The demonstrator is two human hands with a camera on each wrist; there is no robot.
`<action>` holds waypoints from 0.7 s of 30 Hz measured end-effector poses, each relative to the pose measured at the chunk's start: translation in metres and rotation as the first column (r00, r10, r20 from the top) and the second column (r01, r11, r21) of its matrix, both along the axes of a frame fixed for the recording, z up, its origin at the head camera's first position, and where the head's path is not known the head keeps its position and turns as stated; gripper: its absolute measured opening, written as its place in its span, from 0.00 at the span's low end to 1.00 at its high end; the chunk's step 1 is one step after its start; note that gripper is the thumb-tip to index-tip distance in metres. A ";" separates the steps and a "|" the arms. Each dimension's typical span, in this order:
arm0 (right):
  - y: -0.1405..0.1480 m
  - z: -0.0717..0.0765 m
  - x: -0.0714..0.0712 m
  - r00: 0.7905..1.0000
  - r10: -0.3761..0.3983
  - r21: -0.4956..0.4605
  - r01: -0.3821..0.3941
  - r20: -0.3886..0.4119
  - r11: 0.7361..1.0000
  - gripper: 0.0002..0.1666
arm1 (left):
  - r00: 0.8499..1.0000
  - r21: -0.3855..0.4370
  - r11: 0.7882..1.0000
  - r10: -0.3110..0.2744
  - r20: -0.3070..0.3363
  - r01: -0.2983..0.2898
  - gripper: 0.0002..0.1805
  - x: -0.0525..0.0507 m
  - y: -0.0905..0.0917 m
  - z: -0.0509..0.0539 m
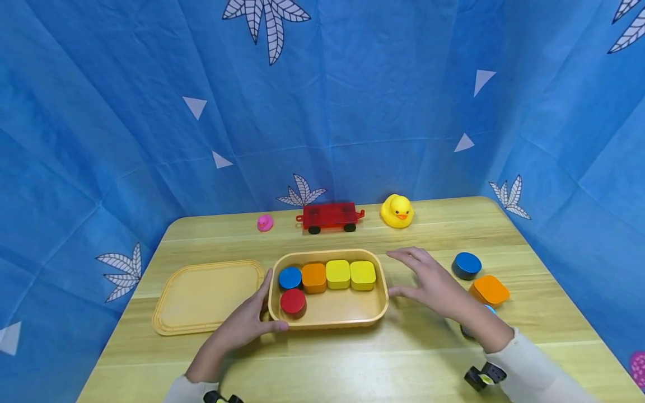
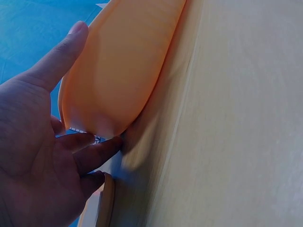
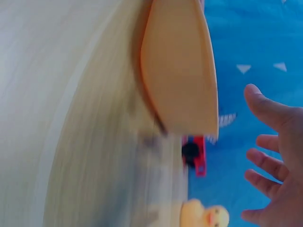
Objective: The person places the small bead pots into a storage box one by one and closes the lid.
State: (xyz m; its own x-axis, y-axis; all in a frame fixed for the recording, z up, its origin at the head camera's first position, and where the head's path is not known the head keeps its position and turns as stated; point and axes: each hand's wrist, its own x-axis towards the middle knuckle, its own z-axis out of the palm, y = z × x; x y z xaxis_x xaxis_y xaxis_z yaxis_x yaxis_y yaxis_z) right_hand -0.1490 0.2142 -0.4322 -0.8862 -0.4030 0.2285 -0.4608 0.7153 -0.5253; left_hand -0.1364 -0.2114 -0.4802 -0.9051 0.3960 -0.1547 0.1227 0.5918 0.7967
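Observation:
A beige plastic box without its lid stands mid-table. Inside, a blue round block, an orange block and two yellow blocks form a row along the far wall; a red round block sits at the front left. My left hand holds the box's left end, thumb at the near rim and fingers round the end; the left wrist view shows them against its wall. Off the box's right end, my right hand hovers with fingers spread, apart from the wall, holding nothing.
A flat beige lid lies left of the box. Along the back stand a small pink duck, a red wagon and a yellow duck. At right are a blue block, an orange block and another blue piece partly under my right forearm.

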 end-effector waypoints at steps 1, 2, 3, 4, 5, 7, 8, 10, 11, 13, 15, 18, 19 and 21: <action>0.006 -0.001 -0.001 1.000 -0.013 0.004 0.013 0.005 1.000 0.44 | 1.000 -0.003 1.000 0.001 0.001 -0.001 0.67 0.000 0.000 0.000; 0.011 -0.001 -0.001 1.000 -0.024 0.006 0.024 0.012 1.000 0.44 | 1.000 -0.005 1.000 0.004 0.003 -0.004 0.67 0.000 0.000 -0.001; 0.017 -0.002 -0.001 0.999 -0.037 0.011 0.037 0.019 0.999 0.44 | 1.000 -0.007 1.000 0.005 0.003 -0.005 0.67 0.000 0.000 -0.001; 0.022 -0.002 -0.002 0.998 -0.050 0.017 0.050 0.026 0.999 0.44 | 1.000 -0.008 1.000 0.005 0.003 -0.005 0.67 0.000 0.000 -0.001; 0.027 -0.003 -0.002 0.998 -0.061 0.023 0.061 0.034 0.998 0.44 | 1.000 -0.008 1.000 0.005 0.003 -0.005 0.67 0.000 0.000 -0.001; 0.038 -0.003 -0.003 0.996 -0.079 0.030 0.078 0.049 0.996 0.45 | 1.000 -0.013 1.000 0.006 0.001 -0.006 0.67 0.000 0.000 -0.001; 0.043 -0.004 -0.004 0.995 -0.088 0.035 0.086 0.056 0.996 0.45 | 1.000 -0.013 1.000 0.006 0.001 -0.006 0.67 0.000 0.000 -0.001; 0.054 -0.005 -0.006 0.992 -0.102 0.045 0.099 0.069 0.994 0.46 | 1.000 -0.015 1.000 0.007 0.001 -0.007 0.67 0.000 0.000 0.000; 0.059 -0.005 -0.007 0.991 -0.107 0.049 0.103 0.077 0.993 0.46 | 1.000 -0.014 1.000 0.007 0.002 -0.007 0.67 0.001 0.000 0.000; 0.069 -0.007 -0.010 0.989 -0.114 0.055 0.109 0.098 0.993 0.46 | 1.000 -0.015 1.000 0.009 0.004 -0.009 0.67 0.001 0.000 0.001; 0.079 -0.008 -0.014 0.984 -0.124 0.060 0.117 0.129 0.991 0.47 | 1.000 -0.013 1.000 0.009 0.008 -0.009 0.67 0.001 0.000 0.001; 0.093 -0.012 -0.020 0.972 -0.150 0.078 0.138 0.181 0.987 0.49 | 1.000 -0.014 1.000 0.009 0.007 -0.009 0.67 0.001 0.000 0.001; 0.098 -0.013 -0.022 0.967 -0.163 0.086 0.148 0.196 0.985 0.49 | 1.000 -0.016 1.000 0.008 0.007 -0.008 0.67 0.001 0.000 0.001; 0.106 -0.017 -0.026 0.955 -0.191 0.111 0.170 0.227 0.979 0.51 | 1.000 -0.016 1.000 0.008 0.005 -0.008 0.67 0.001 0.000 0.001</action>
